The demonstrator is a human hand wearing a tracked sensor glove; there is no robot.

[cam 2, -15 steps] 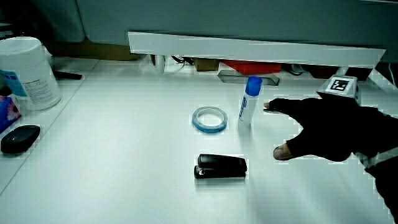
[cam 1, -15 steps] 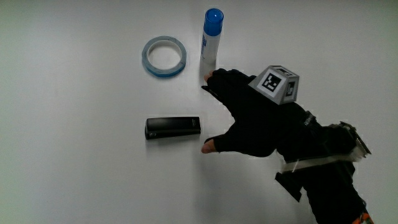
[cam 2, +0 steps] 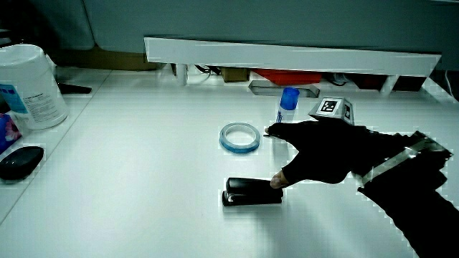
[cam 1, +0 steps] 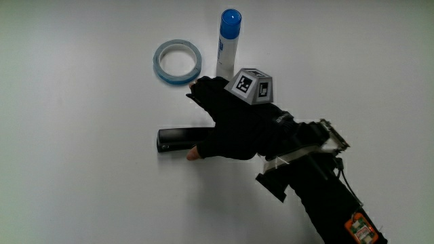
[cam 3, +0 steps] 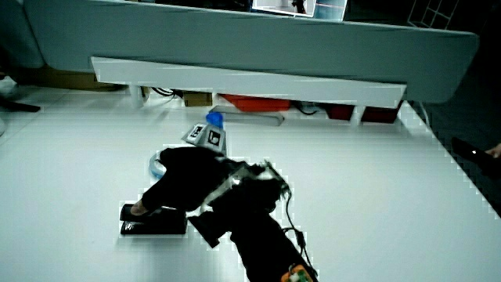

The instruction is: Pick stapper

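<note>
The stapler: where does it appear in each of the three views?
Main view: stapler, nearer the person than the tape ring, one end under the hand.
Side view, thumb on its end.
Side view, partly under the hand.
Shared landmark: the tape ring.

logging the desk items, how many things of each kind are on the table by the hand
stapler: 1
tape roll: 1
blue-capped tube: 1
white tub: 1
black mouse-like thing: 1
total: 5
</note>
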